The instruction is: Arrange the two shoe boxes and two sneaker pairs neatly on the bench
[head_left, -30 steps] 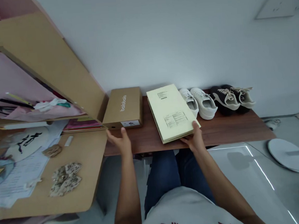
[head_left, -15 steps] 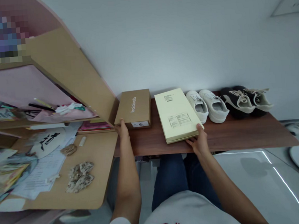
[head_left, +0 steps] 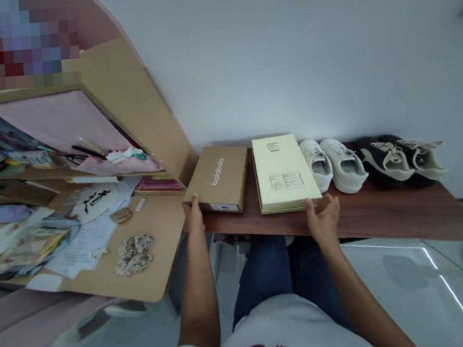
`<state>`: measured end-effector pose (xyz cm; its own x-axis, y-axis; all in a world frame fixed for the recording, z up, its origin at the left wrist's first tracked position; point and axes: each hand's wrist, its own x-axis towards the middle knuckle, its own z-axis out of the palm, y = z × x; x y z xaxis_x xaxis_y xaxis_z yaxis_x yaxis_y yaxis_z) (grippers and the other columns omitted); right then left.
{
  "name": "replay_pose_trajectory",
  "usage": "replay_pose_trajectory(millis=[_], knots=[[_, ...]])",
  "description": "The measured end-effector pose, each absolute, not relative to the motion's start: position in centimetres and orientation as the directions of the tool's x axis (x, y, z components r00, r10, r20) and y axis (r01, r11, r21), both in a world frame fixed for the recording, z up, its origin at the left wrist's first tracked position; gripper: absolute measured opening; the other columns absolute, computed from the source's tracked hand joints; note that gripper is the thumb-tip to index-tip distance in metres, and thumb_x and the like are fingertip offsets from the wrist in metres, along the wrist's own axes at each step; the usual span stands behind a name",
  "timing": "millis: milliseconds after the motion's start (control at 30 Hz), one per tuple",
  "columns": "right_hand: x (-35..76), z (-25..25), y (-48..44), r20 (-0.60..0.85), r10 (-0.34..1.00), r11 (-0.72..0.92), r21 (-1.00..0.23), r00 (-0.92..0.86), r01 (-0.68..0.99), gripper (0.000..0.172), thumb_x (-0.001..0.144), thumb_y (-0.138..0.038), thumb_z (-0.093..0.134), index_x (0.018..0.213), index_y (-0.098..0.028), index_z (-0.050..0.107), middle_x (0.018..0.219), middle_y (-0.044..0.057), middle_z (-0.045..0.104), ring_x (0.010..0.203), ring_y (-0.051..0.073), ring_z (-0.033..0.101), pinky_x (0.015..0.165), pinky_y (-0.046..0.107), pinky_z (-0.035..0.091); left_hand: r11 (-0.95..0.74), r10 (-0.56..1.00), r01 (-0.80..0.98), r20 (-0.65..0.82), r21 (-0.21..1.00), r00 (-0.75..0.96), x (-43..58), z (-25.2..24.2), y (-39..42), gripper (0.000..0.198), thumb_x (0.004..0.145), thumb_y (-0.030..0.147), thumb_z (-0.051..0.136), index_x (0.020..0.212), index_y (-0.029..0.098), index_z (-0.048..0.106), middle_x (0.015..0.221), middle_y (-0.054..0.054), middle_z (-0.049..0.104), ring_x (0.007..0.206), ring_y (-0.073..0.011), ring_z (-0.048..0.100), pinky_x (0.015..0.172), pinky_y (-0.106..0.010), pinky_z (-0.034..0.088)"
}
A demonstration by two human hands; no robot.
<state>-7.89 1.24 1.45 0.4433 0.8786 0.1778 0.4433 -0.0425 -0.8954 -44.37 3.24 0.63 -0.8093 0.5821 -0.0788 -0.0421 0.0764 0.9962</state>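
On the dark wooden shelf lies a brown shoebox with "balabala" printed on its lid and a white label on its front. My left hand holds this box by its front left corner, the thumb on top and the other fingers hidden underneath. To its right rests a pale yellow shoebox with printed labels on its lid. My right hand is at its front right corner, fingers spread and holding nothing; the thumb is close to the corner, and whether it touches I cannot tell.
White sneakers and black-and-white sneakers stand along the shelf to the right. At left, a desk carries papers, a patterned scrunchie and plastic bags. A wall rises behind the shelf.
The yellow box has been straightened and set down on the shelf, and my right hand has let go of it. The brown box has turned slightly in my left hand.
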Motion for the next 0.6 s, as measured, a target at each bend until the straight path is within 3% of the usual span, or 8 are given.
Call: replay_pose_trajectory(millis=[67,100,200,467,533,600], knots=[[-8.5,2.0,0.9,0.382,0.882,0.078,-0.698,0.277,0.712,0.080,0.080,-0.068,0.066,0.140,-0.016,0.055,0.162,0.024,0.031,0.152,0.047,0.020,0.118,0.070,0.021,0.105,0.579,-0.018,-0.076,0.994,-0.812,-44.4,0.6,3.1,0.037,0.090,0.044,0.066,0.114,0.018,0.057,0.129,-0.014,0.068,0.130,-0.0247,0.059,0.114,-0.039,0.043],[-9.0,2.2,1.0,0.417,0.895,0.148,-0.608,0.156,0.780,0.077,0.081,-0.065,0.068,0.142,-0.019,0.055,0.165,0.021,0.029,0.154,0.047,0.016,0.118,0.072,0.016,0.115,0.580,-0.005,-0.071,0.993,-0.812,-44.3,0.6,3.1,0.038,0.090,0.045,0.065,0.115,0.018,0.057,0.130,-0.014,0.067,0.131,-0.0250,0.059,0.114,-0.039,0.044],[-10.2,2.3,2.7,0.394,0.916,0.267,-0.472,-0.070,0.840,0.067,0.086,-0.054,0.069,0.146,-0.028,0.054,0.163,0.015,0.037,0.153,0.044,0.021,0.117,0.074,0.010,0.138,0.580,0.013,-0.070,0.990,-0.811,-44.1,0.6,3.1,0.039,0.092,0.046,0.063,0.118,0.018,0.056,0.132,-0.016,0.066,0.131,-0.0266,0.059,0.114,-0.042,0.043],[-11.5,2.5,5.8,0.382,0.924,0.215,-0.486,-0.015,0.847,0.069,0.088,-0.054,0.067,0.150,-0.027,0.051,0.164,0.016,0.036,0.154,0.043,0.020,0.117,0.074,0.007,0.137,0.559,0.048,-0.037,0.989,-0.828,-43.9,0.4,3.1,0.047,0.090,0.052,0.064,0.120,0.016,0.056,0.132,-0.018,0.066,0.132,-0.0270,0.058,0.115,-0.039,0.042],[-12.5,3.2,4.6,0.390,0.921,0.213,-0.538,0.017,0.816,0.071,0.088,-0.057,0.066,0.149,-0.024,0.051,0.165,0.017,0.033,0.155,0.043,0.019,0.118,0.073,0.009,0.156,0.554,0.078,-0.022,0.985,-0.832,-43.8,0.1,2.6,0.046,0.091,0.053,0.062,0.118,0.016,0.057,0.131,-0.018,0.066,0.132,-0.0277,0.059,0.116,-0.040,0.042],[-14.3,3.7,3.0,0.367,0.930,0.262,-0.652,-0.007,0.712,0.071,0.089,-0.059,0.063,0.148,-0.022,0.051,0.163,0.018,0.036,0.153,0.040,0.025,0.120,0.067,0.017,0.191,0.550,0.112,-0.012,0.975,-0.835,-43.8,-0.4,1.7,0.046,0.094,0.055,0.056,0.116,0.015,0.060,0.130,-0.019,0.067,0.132,-0.0296,0.058,0.117,-0.043,0.040]])
